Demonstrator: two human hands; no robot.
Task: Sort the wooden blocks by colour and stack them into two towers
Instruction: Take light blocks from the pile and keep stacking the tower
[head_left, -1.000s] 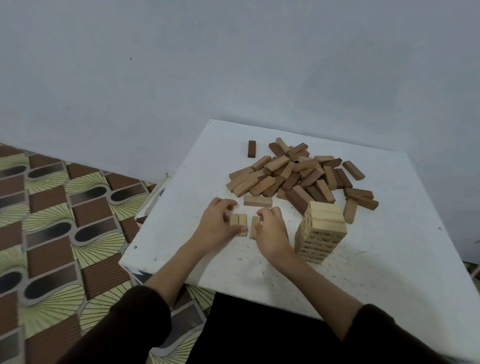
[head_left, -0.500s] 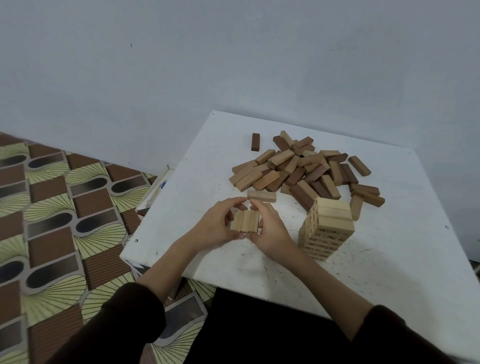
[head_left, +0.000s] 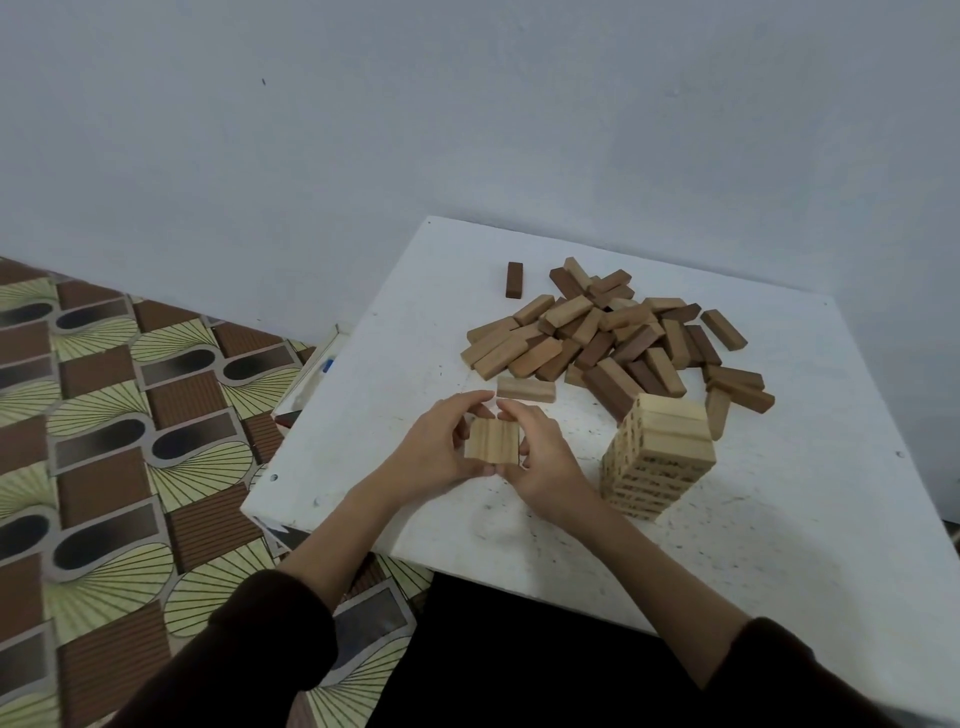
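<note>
- Blocks held now: a flat layer of pale blocks (head_left: 491, 440) — three side by side, as far as the grooves show — lifted just above the white table (head_left: 779, 519).
- Left hand (head_left: 436, 452) and right hand (head_left: 540, 457) press in from opposite sides, fingers clamped on the layer's edges and ends.
- Done so far: one pale tower (head_left: 655, 457) stands upright to the right of the hands, several layers high; the exact layer count is hard to read from this angle.
- Left to do: this layer looks meant for that tower, and no dark tower has been begun.
- Unsorted pile (head_left: 613, 343) behind the hands mixes mid-brown and dark blocks — a few dozen, too overlapped to count.
- Strays: one pale block (head_left: 525, 388) just beyond the fingertips, one dark block (head_left: 514, 280) alone at the far left.
</note>
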